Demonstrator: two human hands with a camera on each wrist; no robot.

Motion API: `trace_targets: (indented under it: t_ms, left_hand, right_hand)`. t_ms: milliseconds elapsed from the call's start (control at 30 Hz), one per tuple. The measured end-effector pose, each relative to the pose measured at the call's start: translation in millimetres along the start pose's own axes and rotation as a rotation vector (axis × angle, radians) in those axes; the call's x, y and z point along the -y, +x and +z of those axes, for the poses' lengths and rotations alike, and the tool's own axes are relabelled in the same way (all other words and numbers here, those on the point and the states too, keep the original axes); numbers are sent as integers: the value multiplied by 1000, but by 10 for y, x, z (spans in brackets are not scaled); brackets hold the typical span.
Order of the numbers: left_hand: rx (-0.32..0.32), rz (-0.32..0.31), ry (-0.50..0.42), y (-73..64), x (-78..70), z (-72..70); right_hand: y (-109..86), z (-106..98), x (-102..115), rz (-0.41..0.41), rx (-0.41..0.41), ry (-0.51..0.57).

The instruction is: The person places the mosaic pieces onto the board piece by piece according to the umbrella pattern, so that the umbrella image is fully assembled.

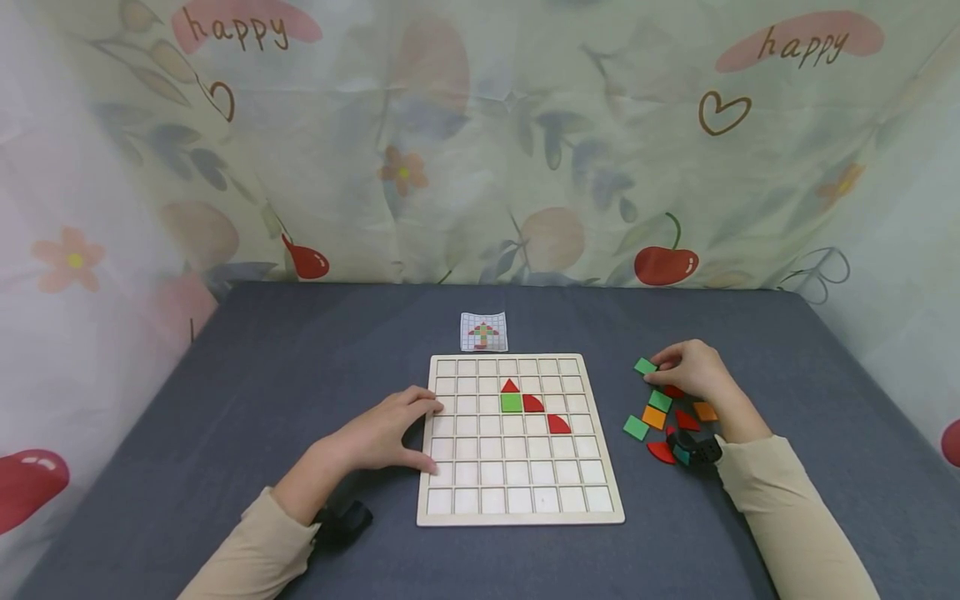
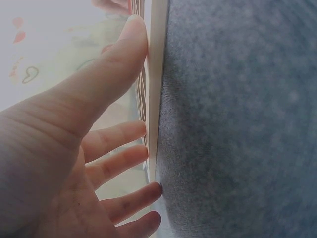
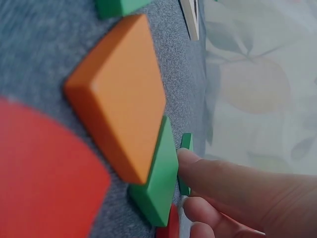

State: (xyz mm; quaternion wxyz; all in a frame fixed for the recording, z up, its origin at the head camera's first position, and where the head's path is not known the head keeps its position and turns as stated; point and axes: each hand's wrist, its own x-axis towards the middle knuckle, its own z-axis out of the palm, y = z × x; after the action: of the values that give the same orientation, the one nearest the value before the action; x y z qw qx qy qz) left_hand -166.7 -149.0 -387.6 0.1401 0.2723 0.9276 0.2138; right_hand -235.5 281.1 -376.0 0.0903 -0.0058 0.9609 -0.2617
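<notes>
One green square (image 1: 644,367) in right-hand fingers (image 1: 667,355)

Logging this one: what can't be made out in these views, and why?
- Head: the card's exact pattern, too small.
- Head: part of a red piece, covered by the right hand; whatever lies under the wrist camera.
- Left wrist: the board's cells, seen nearly edge-on.
- Right wrist: the full outline of the nearest red piece, cut off by the left and bottom edges.
</notes>
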Motion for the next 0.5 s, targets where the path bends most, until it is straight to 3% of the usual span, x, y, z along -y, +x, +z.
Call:
trace_targets:
  t_ms: [267, 500]
  left_hand:
    - [3, -4, -3, -4, -7, -4]
    - [6, -10, -9, -8, -14, -12]
  right_hand:
    - [-16, -4, 29, -5, -15, 4]
    - [-82, 0, 146, -58, -39, 20]
